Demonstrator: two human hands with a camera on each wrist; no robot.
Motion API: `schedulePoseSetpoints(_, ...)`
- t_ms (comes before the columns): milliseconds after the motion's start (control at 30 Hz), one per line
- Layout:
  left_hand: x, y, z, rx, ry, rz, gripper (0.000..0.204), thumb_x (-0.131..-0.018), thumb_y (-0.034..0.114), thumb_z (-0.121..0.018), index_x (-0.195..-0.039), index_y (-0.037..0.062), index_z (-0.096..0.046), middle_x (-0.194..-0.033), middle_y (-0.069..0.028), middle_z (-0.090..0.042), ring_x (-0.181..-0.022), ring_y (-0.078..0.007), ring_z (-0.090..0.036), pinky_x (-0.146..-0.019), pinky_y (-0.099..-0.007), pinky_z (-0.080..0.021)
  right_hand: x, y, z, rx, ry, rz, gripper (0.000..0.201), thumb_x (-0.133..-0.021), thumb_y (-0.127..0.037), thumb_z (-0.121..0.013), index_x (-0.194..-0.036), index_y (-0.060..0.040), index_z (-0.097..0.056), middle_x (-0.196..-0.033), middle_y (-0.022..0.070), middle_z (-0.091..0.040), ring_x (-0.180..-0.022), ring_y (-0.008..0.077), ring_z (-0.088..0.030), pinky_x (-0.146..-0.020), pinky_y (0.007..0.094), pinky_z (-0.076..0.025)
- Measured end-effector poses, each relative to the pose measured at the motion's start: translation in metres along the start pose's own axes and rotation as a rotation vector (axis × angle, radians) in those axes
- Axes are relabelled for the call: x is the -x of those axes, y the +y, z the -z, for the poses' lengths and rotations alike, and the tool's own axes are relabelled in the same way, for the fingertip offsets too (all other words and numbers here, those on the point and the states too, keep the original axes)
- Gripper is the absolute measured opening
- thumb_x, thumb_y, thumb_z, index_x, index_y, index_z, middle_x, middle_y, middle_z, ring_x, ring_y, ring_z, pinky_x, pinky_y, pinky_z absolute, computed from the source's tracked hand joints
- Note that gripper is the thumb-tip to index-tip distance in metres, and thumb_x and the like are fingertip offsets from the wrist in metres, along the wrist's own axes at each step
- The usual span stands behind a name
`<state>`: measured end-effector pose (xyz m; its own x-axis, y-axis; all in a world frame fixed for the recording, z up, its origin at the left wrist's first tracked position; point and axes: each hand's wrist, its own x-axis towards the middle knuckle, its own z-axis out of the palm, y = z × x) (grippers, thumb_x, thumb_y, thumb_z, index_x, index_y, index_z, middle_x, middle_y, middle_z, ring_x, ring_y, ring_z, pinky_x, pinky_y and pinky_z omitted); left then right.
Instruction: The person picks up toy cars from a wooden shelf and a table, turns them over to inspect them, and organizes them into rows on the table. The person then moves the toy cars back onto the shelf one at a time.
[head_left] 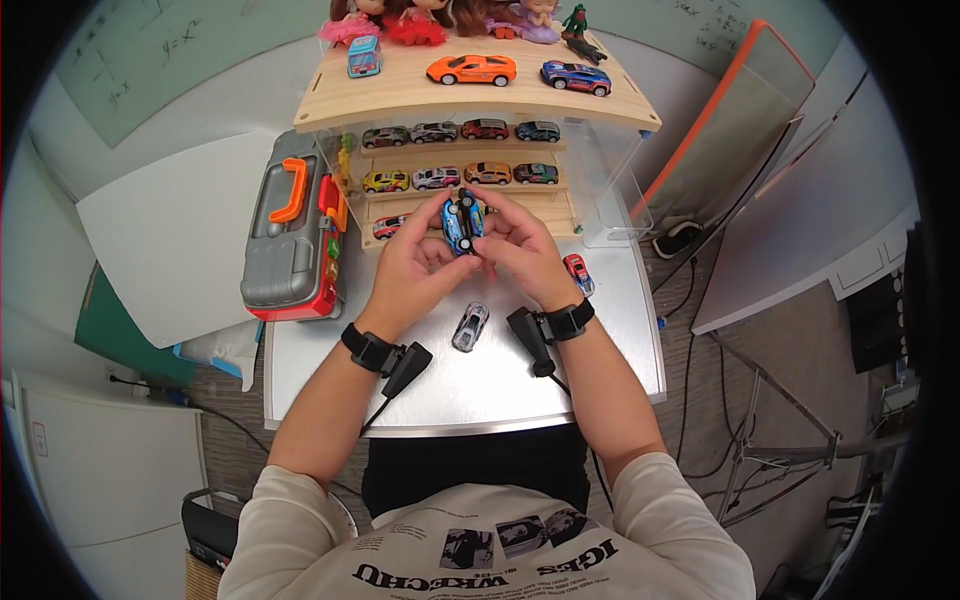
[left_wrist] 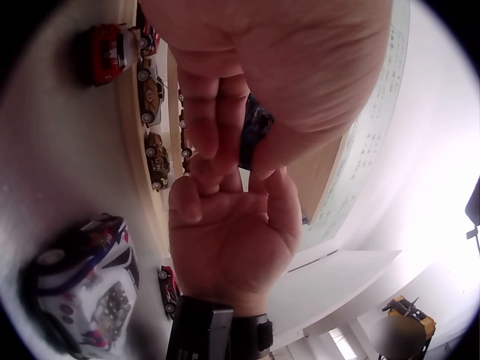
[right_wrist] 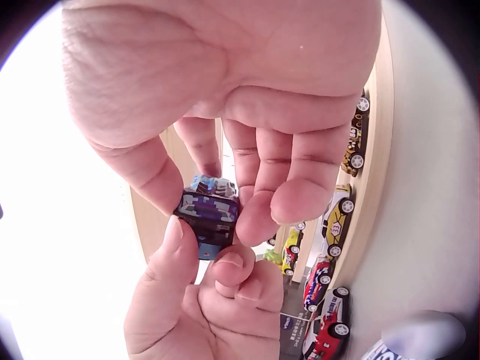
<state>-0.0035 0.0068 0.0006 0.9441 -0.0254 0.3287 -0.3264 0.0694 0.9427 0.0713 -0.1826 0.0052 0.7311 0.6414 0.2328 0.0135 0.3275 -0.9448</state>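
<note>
A blue toy car is held up between both hands before the display shelf, its wheels and underside facing the head camera. My left hand pinches it from the left, thumb near its lower end. From the other side, my right hand grips it with thumb and fingers. The right wrist view shows the car's dark window end between the fingertips. In the left wrist view, fingers hide most of it. Below the hands, a white and grey toy car lies on the silver table. A red and blue toy car sits by my right wrist.
Behind the hands stands a tiered wooden shelf with several toy cars in rows. Its top board carries larger cars and dolls. At left is a grey toolbox with an orange handle; at right, a clear plastic bin.
</note>
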Motion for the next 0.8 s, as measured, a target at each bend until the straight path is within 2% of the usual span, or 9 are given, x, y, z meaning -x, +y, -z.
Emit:
schedulePoseSetpoints(333, -0.001, 0.0, 0.001, -0.036, 0.015, -0.01, 0.083, -0.088, -0.009, -0.077, -0.158, 0.0, -0.035, -0.148, -0.0163, -0.052, -0.094, -0.0155, -0.074, -0.08, -0.0266, -0.061, 0.001, -0.001, -0.001, -0.02, -0.01, -0.008, 0.066, -0.096, -0.001, -0.067, -0.158, -0.007, -0.045, -0.092, 0.0018, -0.065, -0.077, 0.0105, -0.067, -0.059, 0.0232, -0.051)
schedulePoseSetpoints(533, 0.001, 0.008, 0.001, -0.184, 0.017, -0.02, 0.083, -0.085, -0.006, -0.082, -0.156, 0.0002, -0.039, -0.15, -0.0133, -0.052, -0.088, -0.0103, -0.071, -0.076, -0.0238, -0.06, 0.002, 0.0, 0.001, -0.053, -0.018, -0.013, 0.066, -0.096, -0.001, -0.066, -0.158, -0.0066, -0.045, -0.091, 0.0017, -0.064, -0.075, 0.0113, -0.066, -0.06, 0.0237, -0.052)
schedulePoseSetpoints(633, 0.002, 0.008, 0.0, -0.243, 0.036, -0.043, 0.083, -0.084, -0.004, -0.084, -0.155, 0.0006, -0.041, -0.145, -0.0128, -0.056, -0.084, -0.008, -0.07, -0.074, -0.0235, -0.059, 0.002, -0.002, 0.001, -0.043, -0.019, -0.038, 0.064, -0.096, -0.002, -0.066, -0.157, -0.0066, -0.047, -0.091, 0.0016, -0.063, -0.074, 0.0115, -0.066, -0.06, 0.0242, -0.052)
schedulePoseSetpoints(700, 0.002, 0.007, 0.0, -0.28, 0.05, -0.033, 0.083, -0.083, -0.001, -0.085, -0.155, 0.0009, -0.043, -0.131, -0.0101, -0.065, -0.082, -0.007, -0.07, -0.071, -0.0233, -0.059, 0.002, -0.002, 0.002, -0.026, -0.039, -0.056, 0.064, -0.096, -0.002, -0.066, -0.157, -0.0068, -0.047, -0.091, 0.0015, -0.063, -0.074, 0.0115, -0.066, -0.06, 0.024, -0.052)
schedulePoseSetpoints(733, 0.002, 0.007, 0.0, -0.28, 0.05, -0.033, 0.083, -0.083, -0.001, -0.085, -0.155, 0.0009, -0.043, -0.131, -0.0101, -0.065, -0.082, -0.007, -0.07, -0.071, -0.0233, -0.059, 0.002, -0.002, 0.002, -0.008, -0.059, -0.074, 0.064, -0.096, -0.003, -0.066, -0.156, -0.007, -0.048, -0.09, 0.0014, -0.063, -0.074, 0.0115, -0.065, -0.06, 0.0238, -0.052)
schedulePoseSetpoints(800, 0.002, 0.005, -0.001, -0.346, 0.069, -0.088, 0.084, -0.081, 0.005, -0.087, -0.154, 0.0009, -0.045, -0.119, -0.0122, -0.067, -0.075, -0.0094, -0.071, -0.065, -0.0236, -0.057, 0.002, -0.003, 0.0, -0.013, -0.05, -0.08, 0.063, -0.096, -0.003, -0.066, -0.156, -0.0071, -0.049, -0.09, 0.0011, -0.063, -0.074, 0.0115, -0.066, -0.06, 0.0233, -0.051)
